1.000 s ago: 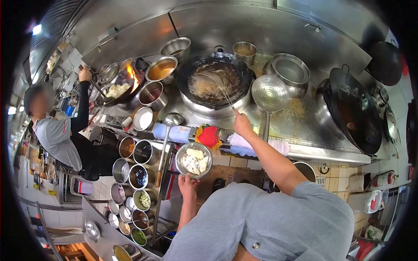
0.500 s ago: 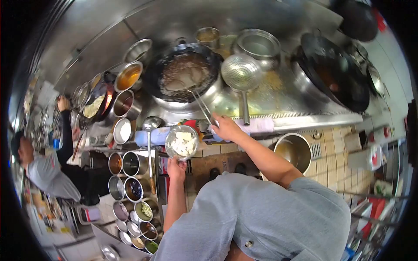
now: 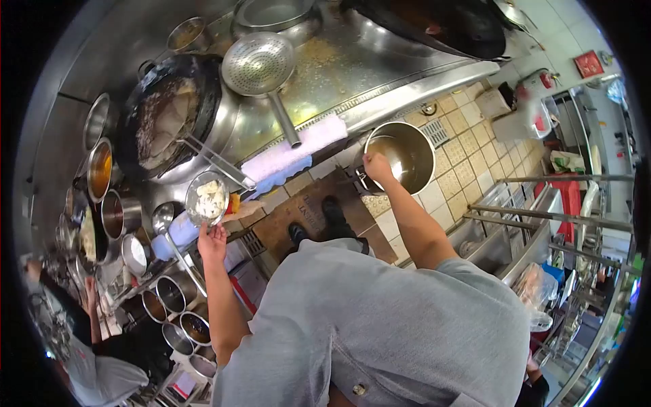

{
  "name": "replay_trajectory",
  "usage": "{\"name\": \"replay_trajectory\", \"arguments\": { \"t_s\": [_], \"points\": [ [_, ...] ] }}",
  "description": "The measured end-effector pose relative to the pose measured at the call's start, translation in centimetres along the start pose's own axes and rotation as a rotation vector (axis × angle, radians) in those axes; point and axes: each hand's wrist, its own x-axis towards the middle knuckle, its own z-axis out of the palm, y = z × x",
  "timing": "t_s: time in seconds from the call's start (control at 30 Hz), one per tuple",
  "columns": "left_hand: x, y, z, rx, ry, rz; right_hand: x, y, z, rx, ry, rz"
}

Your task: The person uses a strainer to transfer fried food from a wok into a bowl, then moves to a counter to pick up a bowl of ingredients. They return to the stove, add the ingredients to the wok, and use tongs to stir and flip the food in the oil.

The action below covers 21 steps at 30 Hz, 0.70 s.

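Observation:
My left hand (image 3: pixel 213 243) holds a small clear bowl (image 3: pixel 207 199) by its near side; white and pale-yellow pieces lie in it. My right hand (image 3: pixel 378 167) is closed at the left rim of a tall metal bucket (image 3: pixel 428 152) on the floor, with a dark handle-like part beside the fingers. Brown liquid shows inside the bucket. A wire-handled strainer (image 3: pixel 215 165) leans on the edge of a wok (image 3: pixel 211 102), its basket end in brown, bubbling liquid. Neither hand touches it.
A perforated ladle (image 3: pixel 259 64) lies on the steel stove top, above folded towels (image 3: pixel 298 146) at its front edge. Several metal pots stand at left, including one with orange liquid (image 3: pixel 99 171). A co-worker (image 3: pixel 102 366) stands lower left. Metal racks (image 3: pixel 542 210) line the right.
My right hand has let go of the strainer's handle and moved right and down to the bucket. My view has turned right. The left hand still holds the bowl.

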Motion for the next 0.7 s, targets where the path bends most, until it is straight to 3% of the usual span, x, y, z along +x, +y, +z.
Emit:
{"name": "replay_trajectory", "arguments": {
  "t_s": [0.03,0.1,0.2,0.27,0.37,0.43,0.47,0.5,0.53,0.57,0.63,0.7],
  "points": [
    [-0.5,0.3,0.2,0.023,-0.006,-0.036,-0.3,0.4,1.1,-0.166,-0.047,-0.086],
    [-0.1,0.6,-0.9,0.072,-0.116,-0.070,-1.2,1.2,3.4,-0.221,-0.249,-0.060],
    [-1.8,1.3,-0.4,0.101,0.063,-0.066,-1.4,-0.4,2.8,-0.264,-0.387,0.133],
    [-2.9,1.1,-1.1,0.129,0.056,-0.039,-1.2,0.7,3.5,-0.406,-0.398,0.003],
    [-3.2,-1.2,-4.4,0.100,0.006,-0.039,-0.5,1.3,2.5,-0.537,-0.662,-0.104],
    [-3.5,-3.3,-6.4,0.106,-0.004,-0.065,0.0,2.0,1.8,-0.540,-0.656,-0.256],
    [-3.8,-4.1,-7.3,0.120,0.018,-0.062,0.6,3.7,2.5,-0.518,-0.486,-0.374],
    [-5.0,-4.4,-6.7,0.085,0.065,-0.039,1.4,2.0,0.2,-0.463,-0.517,-0.447],
    [-6.5,-4.6,-5.9,0.052,0.113,-0.023,1.4,-1.3,-3.8,-0.308,-0.447,-0.510],
    [-7.1,-4.9,-6.1,0.040,0.108,-0.015,1.1,-5.9,-7.7,-0.184,-0.460,-0.400],
    [-7.9,-5.6,-6.1,0.149,-0.004,0.195,1.1,-11.8,-11.8,0.257,-0.507,-0.397],
    [-9.5,-5.9,-3.2,0.111,0.052,0.197,0.9,-17.0,-12.6,0.373,-0.446,-0.565]
  ]
}}
